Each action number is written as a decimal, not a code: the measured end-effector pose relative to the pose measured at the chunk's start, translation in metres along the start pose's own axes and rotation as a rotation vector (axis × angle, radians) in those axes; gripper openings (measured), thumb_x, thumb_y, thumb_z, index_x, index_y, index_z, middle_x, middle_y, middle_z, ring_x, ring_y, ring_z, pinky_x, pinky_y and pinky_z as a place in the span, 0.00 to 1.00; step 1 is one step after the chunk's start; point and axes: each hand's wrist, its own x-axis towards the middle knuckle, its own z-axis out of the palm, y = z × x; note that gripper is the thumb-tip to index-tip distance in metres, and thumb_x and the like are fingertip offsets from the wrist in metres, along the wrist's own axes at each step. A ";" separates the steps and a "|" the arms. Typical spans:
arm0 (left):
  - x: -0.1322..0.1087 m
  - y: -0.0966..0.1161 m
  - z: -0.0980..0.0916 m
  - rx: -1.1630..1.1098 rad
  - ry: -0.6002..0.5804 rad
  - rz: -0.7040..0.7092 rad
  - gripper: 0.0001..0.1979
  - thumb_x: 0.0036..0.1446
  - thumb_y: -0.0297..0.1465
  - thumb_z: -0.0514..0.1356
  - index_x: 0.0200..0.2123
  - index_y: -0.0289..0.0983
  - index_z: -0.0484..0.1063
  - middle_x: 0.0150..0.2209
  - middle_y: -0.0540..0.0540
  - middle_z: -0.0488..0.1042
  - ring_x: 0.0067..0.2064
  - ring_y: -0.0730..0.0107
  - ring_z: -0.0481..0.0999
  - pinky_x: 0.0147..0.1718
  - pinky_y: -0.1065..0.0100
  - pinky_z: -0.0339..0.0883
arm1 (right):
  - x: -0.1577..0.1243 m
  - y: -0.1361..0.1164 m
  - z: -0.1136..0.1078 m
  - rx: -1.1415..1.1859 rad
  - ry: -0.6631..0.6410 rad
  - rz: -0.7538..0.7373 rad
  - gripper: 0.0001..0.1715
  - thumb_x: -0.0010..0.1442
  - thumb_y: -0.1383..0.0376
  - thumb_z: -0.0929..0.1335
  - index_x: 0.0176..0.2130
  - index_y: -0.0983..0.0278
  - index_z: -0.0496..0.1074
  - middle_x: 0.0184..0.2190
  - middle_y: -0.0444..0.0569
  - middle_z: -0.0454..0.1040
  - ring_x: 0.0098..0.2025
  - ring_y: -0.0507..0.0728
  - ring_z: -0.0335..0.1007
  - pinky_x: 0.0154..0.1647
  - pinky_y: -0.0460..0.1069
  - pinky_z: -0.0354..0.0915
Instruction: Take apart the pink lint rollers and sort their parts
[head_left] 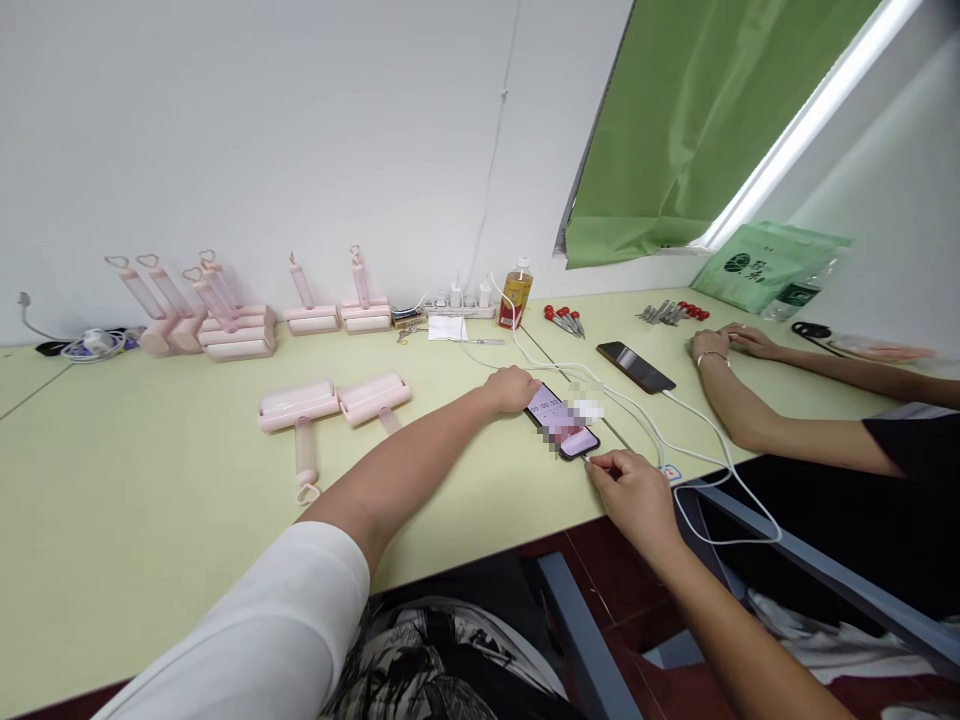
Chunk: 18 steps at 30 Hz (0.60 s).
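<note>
Smartphone [564,424] face up on the counter [150,520], between both hands. Left hand [513,390] curled at its top end, likely bracing it (cannot tell if that grip closes). Right hand [636,492] pinches charging plug [587,459] at bottom end, presumably for fine control.

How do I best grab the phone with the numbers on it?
Probably by its two long edges, from above: the phone lies flat, screen up. The left hand is at its top end, and the right hand pinches the cable at its bottom end.
</note>
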 end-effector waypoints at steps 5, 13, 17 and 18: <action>0.001 -0.002 0.001 0.009 0.006 0.012 0.26 0.68 0.41 0.41 0.44 0.35 0.76 0.51 0.36 0.73 0.52 0.53 0.73 0.47 0.60 0.65 | -0.002 0.003 0.004 0.004 0.035 0.023 0.14 0.54 0.56 0.64 0.25 0.61 0.73 0.30 0.55 0.78 0.36 0.63 0.72 0.39 0.55 0.63; 0.007 0.000 0.003 0.015 0.016 0.013 0.25 0.68 0.41 0.42 0.45 0.36 0.75 0.52 0.36 0.72 0.53 0.53 0.72 0.48 0.60 0.65 | -0.001 0.001 0.007 0.000 0.058 0.016 0.14 0.54 0.57 0.64 0.24 0.61 0.72 0.28 0.54 0.77 0.36 0.63 0.71 0.39 0.55 0.62; 0.007 0.000 0.003 0.029 0.019 0.017 0.25 0.68 0.41 0.41 0.46 0.36 0.75 0.52 0.36 0.72 0.54 0.52 0.72 0.49 0.59 0.64 | 0.000 -0.003 0.007 0.014 0.057 0.047 0.13 0.53 0.57 0.64 0.24 0.61 0.71 0.28 0.55 0.76 0.36 0.63 0.71 0.38 0.54 0.62; 0.007 0.001 0.003 0.031 0.019 0.019 0.26 0.68 0.41 0.41 0.46 0.36 0.75 0.53 0.36 0.72 0.54 0.53 0.72 0.49 0.59 0.64 | 0.001 -0.004 0.006 0.018 0.047 0.070 0.13 0.52 0.57 0.64 0.24 0.61 0.71 0.28 0.55 0.77 0.35 0.63 0.70 0.38 0.54 0.62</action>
